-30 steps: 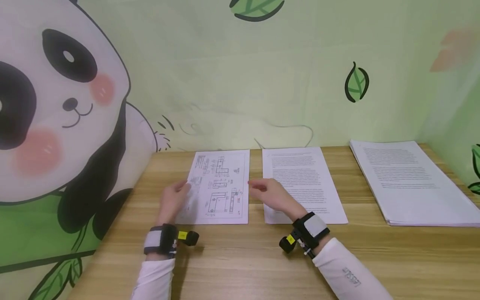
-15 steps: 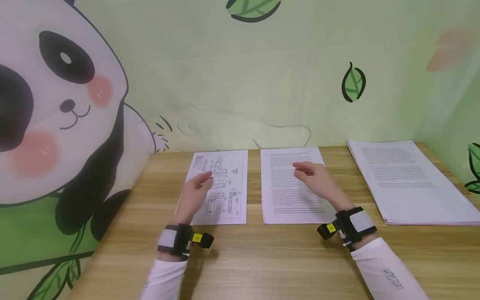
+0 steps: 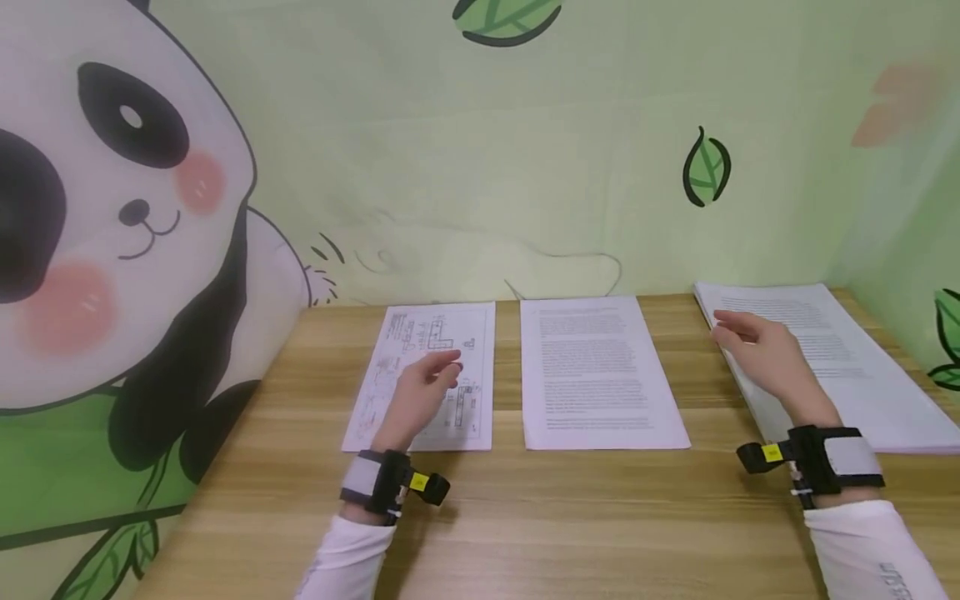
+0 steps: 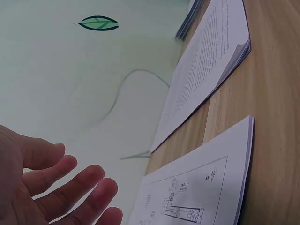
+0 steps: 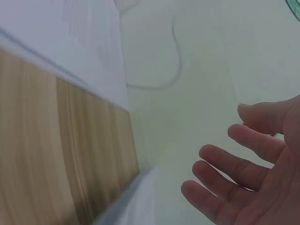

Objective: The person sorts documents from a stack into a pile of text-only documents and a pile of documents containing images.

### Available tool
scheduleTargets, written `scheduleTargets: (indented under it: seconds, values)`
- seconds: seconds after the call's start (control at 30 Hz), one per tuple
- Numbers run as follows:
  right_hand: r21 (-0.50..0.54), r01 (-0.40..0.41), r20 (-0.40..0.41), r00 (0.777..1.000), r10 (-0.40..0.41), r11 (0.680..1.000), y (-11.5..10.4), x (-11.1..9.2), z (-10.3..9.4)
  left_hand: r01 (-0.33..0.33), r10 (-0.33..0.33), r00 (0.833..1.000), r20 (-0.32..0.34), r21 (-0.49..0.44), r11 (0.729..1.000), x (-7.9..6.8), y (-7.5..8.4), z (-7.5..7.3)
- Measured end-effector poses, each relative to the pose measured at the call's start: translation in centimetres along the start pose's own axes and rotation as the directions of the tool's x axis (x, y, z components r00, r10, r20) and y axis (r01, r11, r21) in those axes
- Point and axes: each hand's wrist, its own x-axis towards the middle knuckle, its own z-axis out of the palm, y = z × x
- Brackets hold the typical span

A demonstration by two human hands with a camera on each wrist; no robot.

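Note:
My left hand (image 3: 423, 393) hovers over the left stack of paper (image 3: 375, 400), whose top sheet carries technical drawings. Its fingers are loosely bent and hold nothing, as the left wrist view shows with the hand (image 4: 65, 187) apart from the paper (image 4: 206, 187). Over the left edge of the thick right stack of printed paper (image 3: 847, 392) is my right hand (image 3: 772, 362). Nothing lies between its relaxed fingers; in the right wrist view the hand (image 5: 248, 173) appears spread in the air. Between the hands lies the middle stack of text pages (image 3: 600, 375).
All three stacks lie side by side on a wooden table (image 3: 570, 517). A pale green wall covering (image 3: 450, 167) with a large panda picture (image 3: 172, 192) stands right behind the table's back edge. Strips of bare wood separate the stacks.
My right hand has moved right, from beside the drawings stack across the middle stack to the right stack. My left hand has shifted right from the drawings stack's left edge to over its sheet.

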Motion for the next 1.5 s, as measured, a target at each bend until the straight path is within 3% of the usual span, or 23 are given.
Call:
scheduleTargets:
  seconds: [0.3,0.5,0.73,0.93,1.1,1.2,1.5]
  values:
    - [-0.046,-0.098,-0.067,0.993,0.095,0.994,3.1,-0.9,-3.9,-0.021,0.024,0.997,0.067,-0.045,0.999,0.1,1.7,2.4]
    - [-0.107,-0.188,-0.044,0.982,0.184,0.976,5.8,-1.1,-5.6,-0.075,0.082,0.991,0.106,-0.068,0.995,0.1,2.8,3.9]
    - [-0.150,-0.303,-0.049,0.953,0.299,0.941,9.5,-1.5,-6.8,-0.118,0.130,0.979,0.155,-0.086,0.989,0.2,4.2,5.8]
    - [-0.236,-0.344,-0.073,0.939,0.336,0.909,10.5,-2.2,-6.8,-0.130,0.147,0.971,0.190,-0.099,0.986,0.2,5.6,8.0]
    - [-0.255,-0.445,-0.077,0.894,0.441,0.859,11.1,-2.4,-6.3,-0.151,0.178,0.958,0.223,-0.131,0.980,0.1,6.8,10.3]
    - [-0.216,-0.481,-0.074,0.876,0.477,0.850,11.7,-2.5,-6.2,-0.143,0.179,0.953,0.245,-0.159,0.977,0.1,7.3,12.0]
    - [-0.212,-0.502,-0.091,0.865,0.494,0.839,12.5,-2.3,-6.2,-0.060,0.130,0.939,0.318,-0.219,0.974,-0.4,8.3,18.0]
